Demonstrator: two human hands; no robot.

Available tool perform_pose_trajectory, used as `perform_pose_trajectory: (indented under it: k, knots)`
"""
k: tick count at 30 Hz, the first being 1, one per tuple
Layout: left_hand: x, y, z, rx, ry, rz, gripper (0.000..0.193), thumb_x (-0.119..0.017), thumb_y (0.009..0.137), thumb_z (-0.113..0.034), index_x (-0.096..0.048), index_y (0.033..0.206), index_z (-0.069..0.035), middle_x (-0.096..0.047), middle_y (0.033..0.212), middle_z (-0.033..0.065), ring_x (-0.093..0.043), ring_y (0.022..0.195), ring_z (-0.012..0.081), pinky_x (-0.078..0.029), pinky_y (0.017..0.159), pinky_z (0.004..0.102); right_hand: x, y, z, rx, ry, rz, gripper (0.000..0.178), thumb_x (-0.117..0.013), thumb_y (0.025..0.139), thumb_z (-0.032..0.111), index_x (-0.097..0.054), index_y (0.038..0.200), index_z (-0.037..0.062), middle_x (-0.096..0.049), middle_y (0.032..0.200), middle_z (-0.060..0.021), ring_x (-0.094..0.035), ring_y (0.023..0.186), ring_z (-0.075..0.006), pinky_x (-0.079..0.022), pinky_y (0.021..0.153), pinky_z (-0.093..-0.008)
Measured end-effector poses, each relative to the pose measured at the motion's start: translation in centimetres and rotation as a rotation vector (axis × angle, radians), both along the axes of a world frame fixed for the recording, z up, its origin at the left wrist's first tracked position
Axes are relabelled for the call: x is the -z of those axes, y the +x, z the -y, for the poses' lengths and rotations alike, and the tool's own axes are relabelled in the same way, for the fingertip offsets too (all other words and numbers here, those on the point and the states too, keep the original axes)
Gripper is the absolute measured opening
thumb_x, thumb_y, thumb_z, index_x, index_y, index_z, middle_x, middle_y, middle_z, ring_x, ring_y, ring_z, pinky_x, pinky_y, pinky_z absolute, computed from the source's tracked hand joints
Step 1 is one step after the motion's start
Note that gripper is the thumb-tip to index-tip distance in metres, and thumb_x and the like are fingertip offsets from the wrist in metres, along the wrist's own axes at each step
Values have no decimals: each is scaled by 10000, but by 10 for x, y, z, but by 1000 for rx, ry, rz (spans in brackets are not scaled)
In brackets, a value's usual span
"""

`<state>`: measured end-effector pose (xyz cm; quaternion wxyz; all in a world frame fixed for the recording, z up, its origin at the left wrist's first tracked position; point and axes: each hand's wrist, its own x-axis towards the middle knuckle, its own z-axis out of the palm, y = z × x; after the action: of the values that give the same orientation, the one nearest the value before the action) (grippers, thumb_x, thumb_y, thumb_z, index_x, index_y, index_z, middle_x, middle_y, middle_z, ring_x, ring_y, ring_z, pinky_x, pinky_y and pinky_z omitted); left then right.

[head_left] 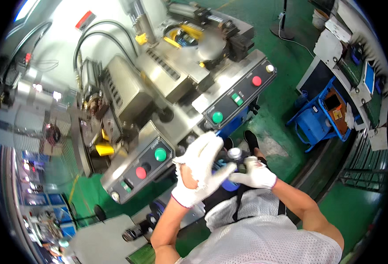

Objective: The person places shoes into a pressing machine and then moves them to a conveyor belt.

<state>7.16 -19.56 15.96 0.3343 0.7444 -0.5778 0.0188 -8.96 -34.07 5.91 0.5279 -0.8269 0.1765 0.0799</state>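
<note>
My left hand point(201, 169), in a white work glove, is raised with the palm up and the fingers spread, and holds nothing I can see. My right hand point(254, 172), also gloved, is closed on a small metal cylindrical part point(235, 154) with a shiny round end, held close to my body. The thumb of my left hand reaches toward that part. Both hands hover just below the front edge of a steel machine point(167, 79).
Two sloped control panels face me, each with a green button point(160, 154) and a red button point(257, 81). A blue trolley point(317, 119) stands on the green floor at right. A low grey table point(106, 240) holding a dark part is at lower left.
</note>
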Motion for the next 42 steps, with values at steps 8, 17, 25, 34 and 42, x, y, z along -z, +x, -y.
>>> perform_pose_trajectory:
  k: [8,17,25,34,42]
  knots:
    - [8,208,202,-268,-32,117,578,-753,928,-231,-563,1433,-23,-613,1370,189,-639,1231,313,-530,1045,404,99,-82,42,891,470,106,505,-836,874,444,-554,845,26,-507,764,4,-462,689,-113,-412,579,-327]
    - [90,377,356,-582,216,35,544,-732,920,-291,-653,1421,-92,-709,1291,174,-683,1159,288,-510,1036,380,183,-111,75,1015,300,-92,628,-882,799,526,-458,886,70,-459,689,10,-445,578,-84,-374,485,-290]
    - [86,369,344,-471,-282,-64,216,-602,1022,-88,-703,1202,-25,-725,1075,110,-662,959,138,-545,853,299,195,-101,67,1053,195,5,610,-883,814,473,-418,790,80,-425,769,6,-382,652,-77,-352,525,-277]
    - [-15,190,183,-217,-655,167,218,-612,1029,-40,-666,1239,-18,-699,1279,172,-658,1207,257,-489,1083,376,102,-17,106,1197,373,366,300,-808,884,169,-551,999,64,-525,922,4,-503,786,-108,-464,661,-336]
    - [129,39,-53,-8,100,-1114,386,-790,818,-2,-676,1176,-93,-634,1037,57,-654,870,202,-521,742,328,-55,211,218,556,7,660,597,-805,924,295,-598,1358,-58,-706,1217,-108,-669,980,-153,-557,883,-333]
